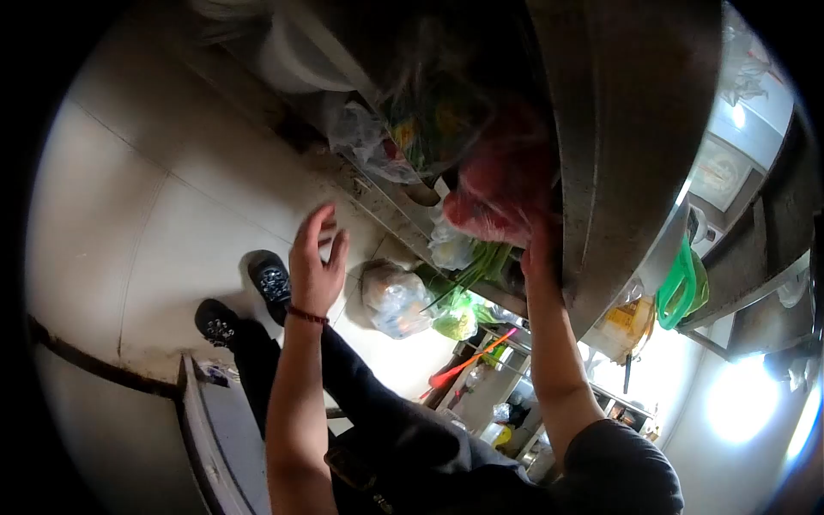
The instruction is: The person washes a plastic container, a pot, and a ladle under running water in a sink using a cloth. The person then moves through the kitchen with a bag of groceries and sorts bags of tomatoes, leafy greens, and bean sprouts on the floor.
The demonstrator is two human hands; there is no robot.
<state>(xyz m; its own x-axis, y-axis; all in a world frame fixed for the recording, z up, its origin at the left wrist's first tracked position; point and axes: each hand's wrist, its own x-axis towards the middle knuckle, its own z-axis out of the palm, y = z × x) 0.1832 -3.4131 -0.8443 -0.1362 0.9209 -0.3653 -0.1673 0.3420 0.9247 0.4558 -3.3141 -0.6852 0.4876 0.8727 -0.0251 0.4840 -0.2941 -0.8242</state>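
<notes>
My left hand hangs over the tiled floor with its fingers apart and nothing in it; a dark red bead bracelet circles the wrist. On the right, my right hand reaches under the metal counter and touches a red plastic bag. Shadow and the bag hide most of its fingers, so its grip cannot be made out. Beside the red bag lies a clear bag of green and yellow produce. Long green stalks stick out just below the red bag.
The metal counter runs along the right. Bagged goods sit on the floor near my shoes. A green basket hangs at the right. Shelves with an orange-red handled tool stand lower down, and a white-sided box is at lower left.
</notes>
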